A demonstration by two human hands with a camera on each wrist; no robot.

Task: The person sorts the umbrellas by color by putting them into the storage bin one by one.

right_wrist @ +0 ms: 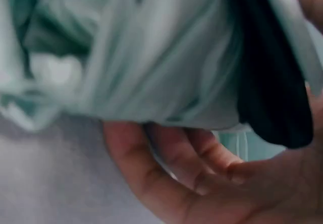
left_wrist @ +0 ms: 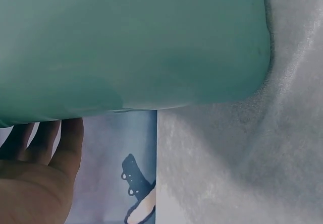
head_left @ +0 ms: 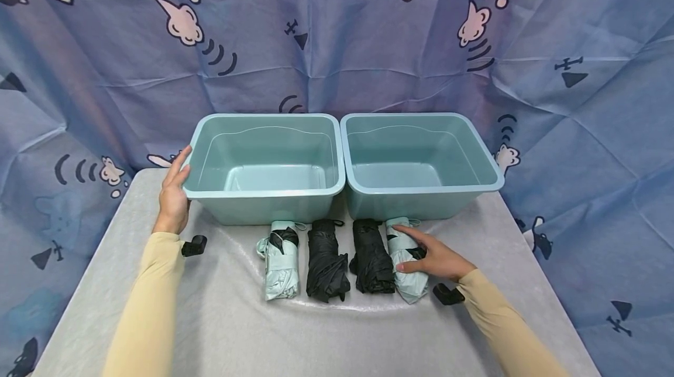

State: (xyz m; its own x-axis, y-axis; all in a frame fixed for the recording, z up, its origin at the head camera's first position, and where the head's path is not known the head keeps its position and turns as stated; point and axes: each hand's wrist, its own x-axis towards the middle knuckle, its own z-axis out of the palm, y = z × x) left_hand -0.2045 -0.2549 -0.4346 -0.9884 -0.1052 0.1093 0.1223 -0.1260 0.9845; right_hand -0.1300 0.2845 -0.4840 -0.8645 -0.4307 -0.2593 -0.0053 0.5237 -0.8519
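Umbrellas, four folded ones, lie in a row on the table [head_left: 221,318] just near of two teal bins: mint [head_left: 280,263], black [head_left: 326,263], black [head_left: 372,257], and a mint one [head_left: 408,266] at the right end. The right hand [head_left: 434,257] lies over that rightmost umbrella, fingers curling round it with the thumb on its near side; the wrist view shows them cupped under the fabric. To lift it cleanly, I'd close the grip round the middle so loose folds don't snag its black neighbour. The left hand [head_left: 174,192] rests its straight, close-set fingers against the left bin [head_left: 263,195]; the right bin [head_left: 421,189] touches it. A grey cloth covers the table, and a blue cartoon-print curtain [head_left: 337,43] hangs behind.
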